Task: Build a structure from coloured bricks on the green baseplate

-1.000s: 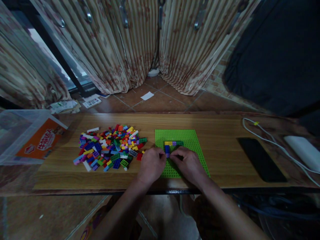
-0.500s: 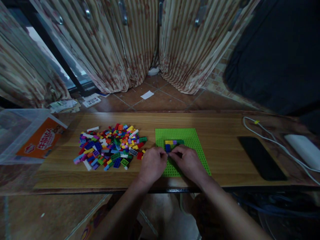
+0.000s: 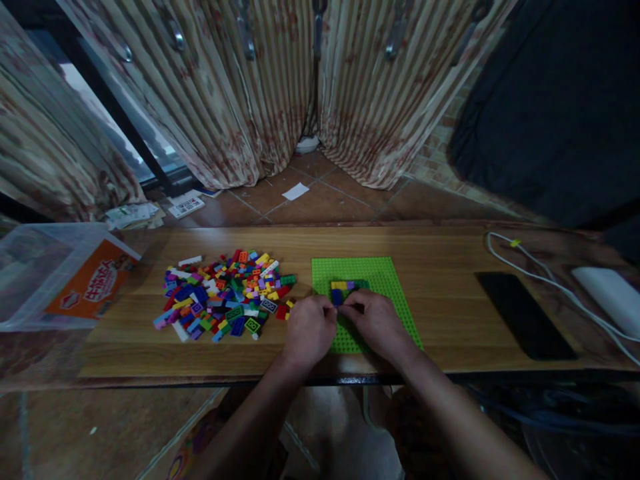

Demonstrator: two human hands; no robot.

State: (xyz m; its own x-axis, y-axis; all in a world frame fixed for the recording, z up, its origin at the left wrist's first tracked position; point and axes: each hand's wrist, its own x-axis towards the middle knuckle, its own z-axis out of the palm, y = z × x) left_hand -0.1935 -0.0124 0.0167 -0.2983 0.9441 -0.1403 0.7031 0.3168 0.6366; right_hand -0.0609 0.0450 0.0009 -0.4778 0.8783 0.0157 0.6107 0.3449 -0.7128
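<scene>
Both hands of mine come together over the green studded plastic baseplate (image 3: 355,268), and I tell it from left to right. At far left is a clear plastic box with an orange label (image 3: 27,293). Next comes the loose pile of many-coloured plastic bricks (image 3: 225,297), spread on the brown wooden surface (image 3: 440,267). Just to the right of this pile is my left hand (image 3: 310,328), with fingers curled and tips drawn close together. Right beyond these tips is the dark blue plastic brick (image 3: 337,297). It lies under the left end of a short row of yellow, purple and green bricks (image 3: 351,285). The row runs from left to right, while the blue brick goes from it toward me, its near end meeting my fingertips. My right hand (image 3: 377,325) comes from the other side, with thumb and finger almost closed. Both hands are about equally near to the brick; whether either one grips a small piece, I cannot tell. More to the right, well apart, lies a black flat phone (image 3: 525,317).

Compared with the earliest frame, less of the blue brick is seen, and the small purple piece at its near end is now hidden.
</scene>
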